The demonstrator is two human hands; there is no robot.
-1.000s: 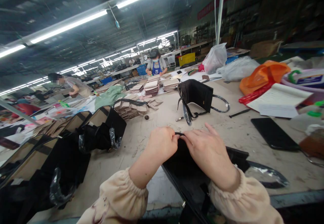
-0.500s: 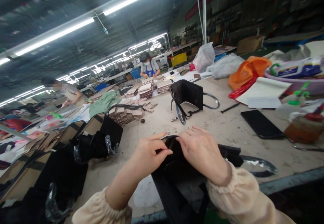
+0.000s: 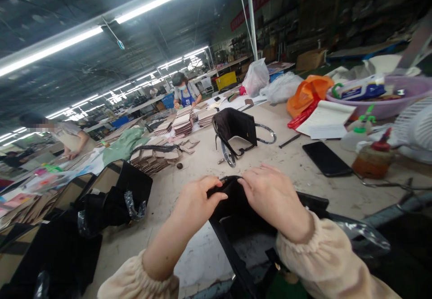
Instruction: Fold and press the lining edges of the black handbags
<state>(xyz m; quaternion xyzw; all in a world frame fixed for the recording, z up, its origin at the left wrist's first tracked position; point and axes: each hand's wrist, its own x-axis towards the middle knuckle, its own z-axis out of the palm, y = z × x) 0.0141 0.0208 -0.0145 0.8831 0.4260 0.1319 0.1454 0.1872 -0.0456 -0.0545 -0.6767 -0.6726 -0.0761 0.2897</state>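
1. Here was the black bag (image 3: 233,204), tilted open at the table's (image 3: 165,200) near edge, right in front of the wearer, probably so that its rim sat within easy reach.
2. And the right hand (image 3: 275,195) had that rim pinched between thumb and fingers, seemingly to steady it.
3. Over on the other side, the left hand (image 3: 192,202) was partly open, thumb and forefinger parted around the dark edge; how firmly it touched, one couldn't tell.
4. Just beyond stood a second bag (image 3: 236,125), its handle (image 3: 269,133) in clear wrap, likely against scuffs.
5. Off to the right lay a phone (image 3: 327,158), near an amber bottle (image 3: 373,160), both apart from the handwork.
6. Farther out, stacked pieces (image 3: 182,123) sat before a co-worker (image 3: 186,97), presumably piled for handy reach.
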